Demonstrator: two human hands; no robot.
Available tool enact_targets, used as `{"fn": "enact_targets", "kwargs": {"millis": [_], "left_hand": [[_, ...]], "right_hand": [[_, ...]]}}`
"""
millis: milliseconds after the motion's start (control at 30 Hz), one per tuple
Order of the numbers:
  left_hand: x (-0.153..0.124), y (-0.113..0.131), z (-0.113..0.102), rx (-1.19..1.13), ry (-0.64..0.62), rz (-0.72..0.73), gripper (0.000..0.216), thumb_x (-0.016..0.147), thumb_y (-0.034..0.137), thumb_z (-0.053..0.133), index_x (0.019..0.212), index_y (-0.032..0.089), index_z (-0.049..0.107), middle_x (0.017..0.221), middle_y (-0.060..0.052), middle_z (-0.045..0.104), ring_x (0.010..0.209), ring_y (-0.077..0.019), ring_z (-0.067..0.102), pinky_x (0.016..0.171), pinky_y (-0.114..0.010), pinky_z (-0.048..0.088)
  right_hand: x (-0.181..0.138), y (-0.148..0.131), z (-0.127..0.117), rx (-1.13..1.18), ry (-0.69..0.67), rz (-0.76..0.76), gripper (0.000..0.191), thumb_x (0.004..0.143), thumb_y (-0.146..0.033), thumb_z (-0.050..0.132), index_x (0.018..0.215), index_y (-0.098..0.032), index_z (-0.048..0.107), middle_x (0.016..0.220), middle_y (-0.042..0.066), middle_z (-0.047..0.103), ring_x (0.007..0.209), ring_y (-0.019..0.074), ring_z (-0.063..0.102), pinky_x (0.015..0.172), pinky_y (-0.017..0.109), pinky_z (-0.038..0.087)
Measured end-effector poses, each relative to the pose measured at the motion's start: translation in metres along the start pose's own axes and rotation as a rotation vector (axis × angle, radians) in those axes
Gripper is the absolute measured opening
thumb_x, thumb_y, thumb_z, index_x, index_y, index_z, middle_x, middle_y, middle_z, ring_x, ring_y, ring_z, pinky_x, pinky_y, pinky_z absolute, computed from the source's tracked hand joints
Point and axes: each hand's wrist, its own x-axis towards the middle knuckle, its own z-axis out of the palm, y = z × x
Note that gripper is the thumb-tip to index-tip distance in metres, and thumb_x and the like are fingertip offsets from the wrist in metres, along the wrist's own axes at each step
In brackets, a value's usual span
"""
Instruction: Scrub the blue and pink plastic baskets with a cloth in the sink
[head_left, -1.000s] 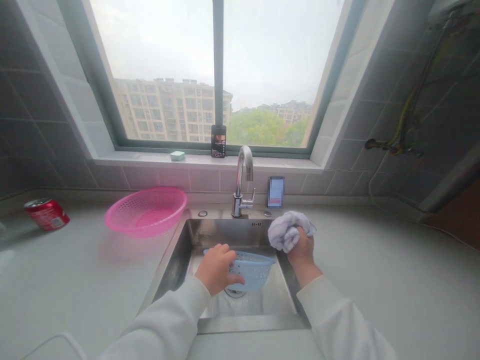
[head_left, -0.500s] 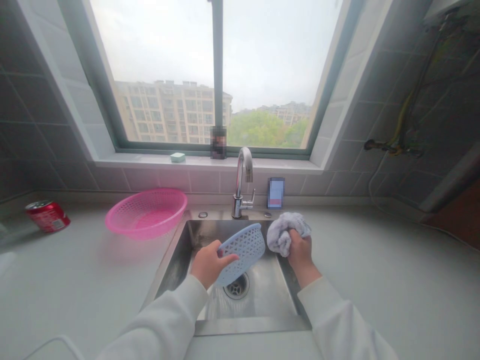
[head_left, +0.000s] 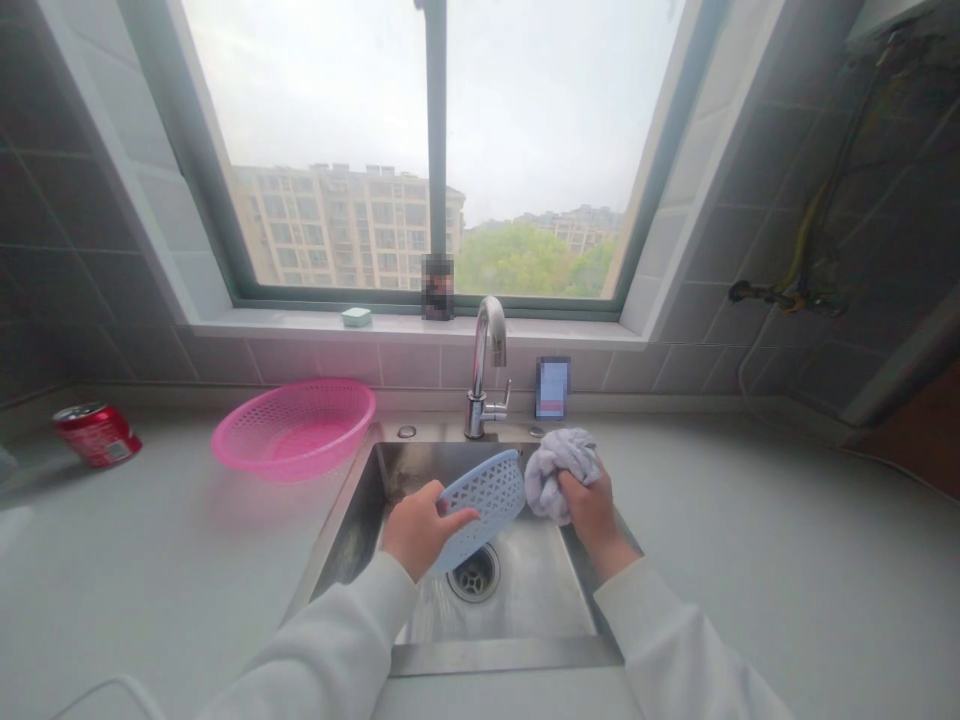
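Note:
My left hand [head_left: 418,530] grips a pale blue perforated plastic basket [head_left: 486,508] over the steel sink [head_left: 525,590], holding it tilted on edge with its underside toward me. My right hand [head_left: 592,510] is closed on a crumpled pale lilac cloth [head_left: 556,478]. That cloth sits just right of the basket, close to it or touching its edge. The sink drain [head_left: 474,573] lies below the basket. My white sleeves cover both forearms.
A pink mesh basket [head_left: 294,430] rests on the counter left of the sink, with a red drink can [head_left: 97,435] lying on its side beyond it. A chrome faucet [head_left: 486,370] rises behind the sink. A phone [head_left: 437,287] and a small green soap dish [head_left: 357,317] stand on the windowsill.
My left hand has turned the blue basket up onto its edge and lifted it from low in the sink. My right hand has brought the cloth leftward, nearer the basket.

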Motion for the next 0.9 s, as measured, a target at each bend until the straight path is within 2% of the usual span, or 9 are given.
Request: {"fn": "enact_targets", "kwargs": {"millis": [167,267,333,400,500,600,733,900], "left_hand": [[0.0,0.005,0.004,0.13,-0.041,0.038,0.04,0.081,0.061,0.069,0.08,0.022,0.06,0.078,-0.003,0.073,0.076,-0.0234,0.069,0.058,-0.027,0.029],[0.0,0.005,0.004,0.165,-0.059,0.041,0.039,0.083,0.06,0.066,0.082,0.021,0.062,0.08,-0.004,0.074,0.079,-0.0251,0.071,0.058,-0.027,0.03],[0.0,0.004,0.003,0.168,-0.061,0.041,0.04,0.082,0.061,0.067,0.083,0.021,0.062,0.083,-0.004,0.075,0.081,-0.0252,0.072,0.059,-0.027,0.031],[-0.001,0.004,0.002,0.168,-0.063,0.035,0.041,0.08,0.061,0.069,0.085,0.021,0.063,0.085,-0.004,0.075,0.081,-0.0251,0.072,0.06,-0.027,0.033],[-0.002,0.004,0.001,0.161,-0.064,0.02,0.039,0.081,0.061,0.068,0.084,0.022,0.063,0.085,-0.004,0.075,0.082,-0.0246,0.072,0.061,-0.027,0.035],[-0.002,0.006,0.0,0.151,-0.057,0.006,0.038,0.082,0.06,0.067,0.083,0.022,0.062,0.084,-0.003,0.075,0.082,-0.0241,0.071,0.061,-0.027,0.035],[-0.002,0.006,-0.001,0.156,-0.05,-0.002,0.04,0.081,0.062,0.068,0.083,0.023,0.061,0.084,-0.003,0.075,0.082,-0.0233,0.071,0.06,-0.026,0.034],[-0.002,0.004,-0.001,0.16,-0.039,0.013,0.041,0.08,0.063,0.068,0.082,0.023,0.06,0.083,-0.002,0.074,0.082,-0.0237,0.071,0.059,-0.026,0.032]], "right_hand": [[-0.028,-0.016,0.017,-0.231,-0.378,-0.342,0.032,0.068,-0.015,0.062,0.099,-0.021,0.07,0.11,0.01,0.068,0.105,0.0295,0.065,0.093,0.043,0.054],[-0.037,-0.02,0.023,-0.317,-0.516,-0.427,0.035,0.069,-0.015,0.064,0.103,-0.022,0.071,0.112,0.012,0.069,0.11,0.0316,0.064,0.094,0.044,0.054],[-0.034,-0.017,0.024,-0.339,-0.509,-0.405,0.038,0.069,-0.014,0.064,0.105,-0.022,0.07,0.114,0.012,0.068,0.111,0.0313,0.064,0.096,0.044,0.054],[-0.028,-0.011,0.022,-0.35,-0.442,-0.347,0.037,0.069,-0.013,0.061,0.104,-0.022,0.068,0.116,0.012,0.066,0.108,0.0302,0.065,0.095,0.044,0.054],[-0.017,-0.002,0.017,-0.382,-0.331,-0.286,0.029,0.069,-0.014,0.059,0.097,-0.021,0.067,0.108,0.012,0.065,0.099,0.0295,0.066,0.088,0.046,0.056],[-0.012,0.0,0.014,-0.412,-0.296,-0.284,0.027,0.068,-0.013,0.059,0.093,-0.023,0.065,0.102,0.01,0.065,0.093,0.0281,0.065,0.084,0.044,0.056],[-0.02,-0.008,0.016,-0.401,-0.372,-0.33,0.024,0.07,-0.013,0.061,0.091,-0.023,0.067,0.102,0.009,0.065,0.095,0.0267,0.066,0.084,0.041,0.056],[-0.024,-0.015,0.018,-0.362,-0.472,-0.356,0.032,0.07,-0.012,0.062,0.1,-0.021,0.069,0.11,0.011,0.067,0.104,0.0281,0.066,0.091,0.041,0.055]]}}
